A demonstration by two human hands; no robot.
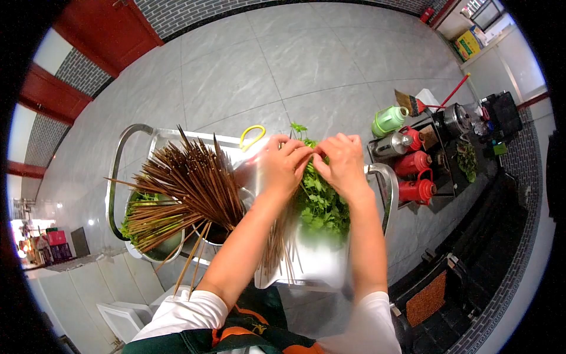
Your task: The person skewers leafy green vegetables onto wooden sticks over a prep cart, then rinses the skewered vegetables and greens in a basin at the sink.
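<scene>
Leafy green herbs point(321, 206) lie on a metal cart point(306, 259), below and between my two hands. My left hand point(286, 162) has its fingertips pinched close to my right hand's, over the herbs; what it pinches is too small to name. My right hand point(341, 162) is closed at the fingertips too, touching or nearly touching the left, with a green sprig just beyond them. Thin brown sticks point(283, 242) lie beneath my left wrist. A large bundle of brown sticks point(188, 189) fans out of a container at the left.
A bowl of greens point(168, 251) sits under the stick bundle. Yellow-handled scissors point(252, 137) rest at the cart's far edge. To the right stand a green flask point(389, 121), red flasks point(415, 192) and a pot point(457, 120). A brown-seated chair point(425, 298) is at the lower right.
</scene>
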